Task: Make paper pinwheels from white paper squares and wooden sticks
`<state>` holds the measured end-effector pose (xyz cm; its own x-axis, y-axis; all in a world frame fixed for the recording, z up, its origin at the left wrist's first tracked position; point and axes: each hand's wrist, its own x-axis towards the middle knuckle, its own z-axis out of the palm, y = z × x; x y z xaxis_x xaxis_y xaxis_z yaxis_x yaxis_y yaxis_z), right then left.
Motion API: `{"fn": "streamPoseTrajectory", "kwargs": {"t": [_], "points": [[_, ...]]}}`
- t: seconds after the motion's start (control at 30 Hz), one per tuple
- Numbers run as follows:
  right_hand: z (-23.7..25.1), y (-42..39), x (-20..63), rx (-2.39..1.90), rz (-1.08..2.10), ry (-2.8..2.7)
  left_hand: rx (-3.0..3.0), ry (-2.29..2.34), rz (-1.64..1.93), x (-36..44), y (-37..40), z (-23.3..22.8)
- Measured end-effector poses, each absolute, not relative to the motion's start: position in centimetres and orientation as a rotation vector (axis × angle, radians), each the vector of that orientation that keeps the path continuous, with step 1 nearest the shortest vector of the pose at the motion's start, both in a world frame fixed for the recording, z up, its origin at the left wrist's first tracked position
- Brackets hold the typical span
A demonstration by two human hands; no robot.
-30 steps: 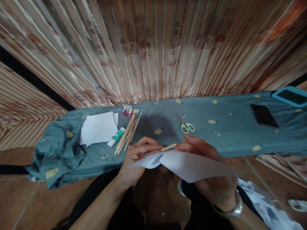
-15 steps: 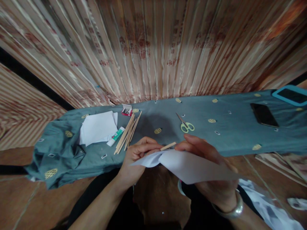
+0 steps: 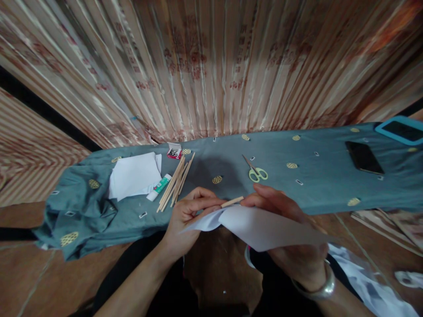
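Both forearms bare, no sleeves in view. Left hand (image 3: 185, 215): no rings or watch visible. Right hand (image 3: 291, 237): silver metal bracelet (image 3: 317, 288) at the wrist, rounded and shiny, could be a watch band, hard to tell at this angle. Dark, probably black, clothing over the lap near the bottom edge. Pink-and-white edge shows just left of the right wrist, unclear what it is.
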<state>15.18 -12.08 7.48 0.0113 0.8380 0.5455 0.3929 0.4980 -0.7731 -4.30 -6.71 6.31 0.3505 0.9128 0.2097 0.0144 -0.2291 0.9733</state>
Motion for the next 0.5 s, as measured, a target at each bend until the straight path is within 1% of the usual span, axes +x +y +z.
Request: {"fn": "streamPoseTrajectory", "kwargs": {"t": [0.5], "points": [[7.6, -12.1, 15.27, -1.088, 0.568, -1.56, 1.556, 0.91, 1.091, -4.11, -6.95, 6.46]]}}
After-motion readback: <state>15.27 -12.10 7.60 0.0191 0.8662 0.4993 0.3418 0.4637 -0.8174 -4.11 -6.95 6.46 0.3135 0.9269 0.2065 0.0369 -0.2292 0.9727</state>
